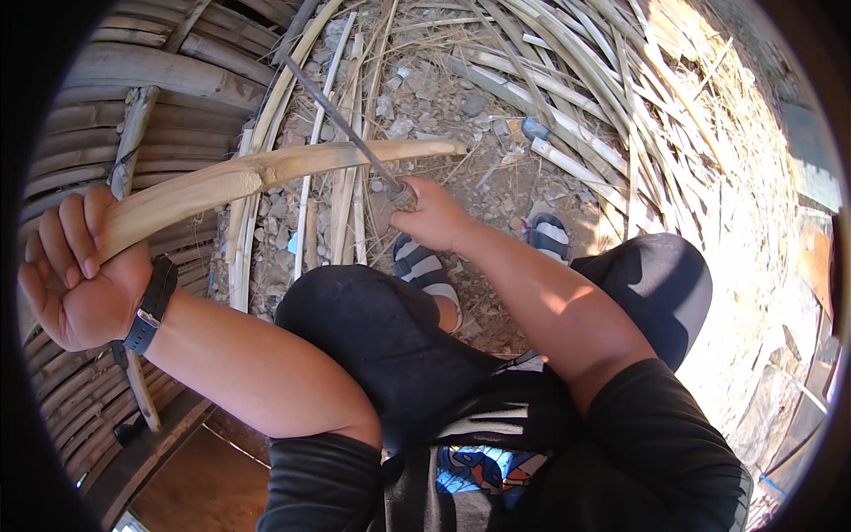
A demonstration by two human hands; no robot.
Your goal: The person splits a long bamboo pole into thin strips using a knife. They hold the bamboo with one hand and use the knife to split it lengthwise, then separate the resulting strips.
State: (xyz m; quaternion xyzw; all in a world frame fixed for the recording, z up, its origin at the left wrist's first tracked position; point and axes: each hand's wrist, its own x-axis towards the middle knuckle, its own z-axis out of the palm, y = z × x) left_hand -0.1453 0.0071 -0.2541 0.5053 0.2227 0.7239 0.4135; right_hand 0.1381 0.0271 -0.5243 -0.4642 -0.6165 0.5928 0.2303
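My left hand (84, 275), with a dark watch on its wrist, grips the thick end of a split bamboo strip (213, 184) at the far left. The fingers curl loosely at that end. The pale strip bends slightly and has a node near its middle; its narrow end reaches to the right, past my right hand. My right hand (430, 215) is closed round the handle of a long-bladed knife (332, 111). The blade points up and left, seen nearly edge-on, and crosses the strip near its narrow end. Whether blade and strip touch, I cannot tell.
A slatted bamboo wall (89, 129) stands on the left. Long split strips (585, 89) lie piled at the upper right, and others lie on the stony ground (417, 102). My sandalled feet (425, 270) and bent knees are below the knife.
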